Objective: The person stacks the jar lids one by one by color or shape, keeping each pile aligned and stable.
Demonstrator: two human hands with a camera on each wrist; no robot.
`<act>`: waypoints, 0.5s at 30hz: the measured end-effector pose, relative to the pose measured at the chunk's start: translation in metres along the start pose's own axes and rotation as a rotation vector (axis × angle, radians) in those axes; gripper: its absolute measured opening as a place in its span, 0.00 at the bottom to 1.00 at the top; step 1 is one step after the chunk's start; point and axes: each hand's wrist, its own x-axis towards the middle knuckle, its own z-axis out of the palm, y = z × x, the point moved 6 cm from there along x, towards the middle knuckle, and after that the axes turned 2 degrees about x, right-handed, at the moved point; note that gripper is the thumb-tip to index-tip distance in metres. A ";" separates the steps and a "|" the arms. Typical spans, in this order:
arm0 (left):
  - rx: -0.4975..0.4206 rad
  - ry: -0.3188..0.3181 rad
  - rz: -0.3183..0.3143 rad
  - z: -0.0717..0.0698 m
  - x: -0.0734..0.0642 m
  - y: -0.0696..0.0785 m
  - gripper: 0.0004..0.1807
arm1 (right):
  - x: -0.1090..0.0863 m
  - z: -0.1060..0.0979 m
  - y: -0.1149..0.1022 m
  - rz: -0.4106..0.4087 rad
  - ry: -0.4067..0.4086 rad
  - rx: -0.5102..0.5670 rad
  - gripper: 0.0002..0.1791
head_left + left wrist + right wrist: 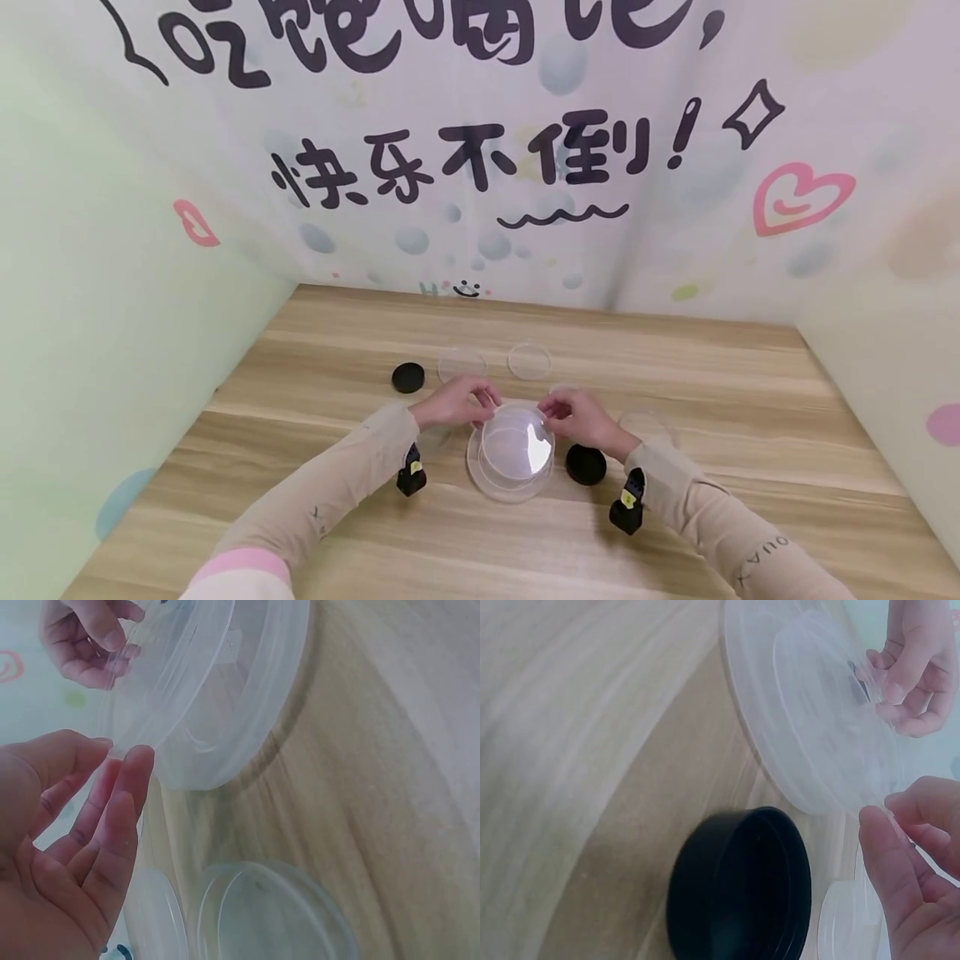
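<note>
Both hands pinch the edge of a clear round plastic lid [510, 437], one on each side. My left hand [457, 402] has thumb and fingertips at its left edge, also seen close in the left wrist view. At the far right edge my right hand [587, 421] pinches with thumb and forefinger [881, 829]. The lid is tilted over a wider clear round plastic container [292, 667] on the table, its rim showing around and below the lid in the head view. Bright glare covers part of the lid.
A black round container [586, 465] stands right of the clear one, and another black round piece [408, 377] lies at back left. Clear discs [529, 361] lie behind the hands. A clear round container [281, 915] is near the left hand. A printed cloth backdrop [465, 242] borders the wooden table.
</note>
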 end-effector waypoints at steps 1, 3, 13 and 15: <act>0.001 0.000 -0.003 0.000 0.000 0.001 0.08 | 0.001 0.000 0.005 -0.001 0.001 0.000 0.08; 0.009 -0.003 -0.016 0.000 0.000 0.001 0.08 | 0.003 0.001 0.007 -0.008 -0.002 -0.006 0.08; -0.005 -0.011 -0.041 0.004 -0.002 -0.006 0.08 | 0.003 0.008 0.001 -0.058 -0.021 -0.063 0.09; -0.004 -0.013 -0.044 0.004 -0.003 -0.007 0.08 | 0.004 0.009 0.000 -0.060 -0.024 -0.079 0.09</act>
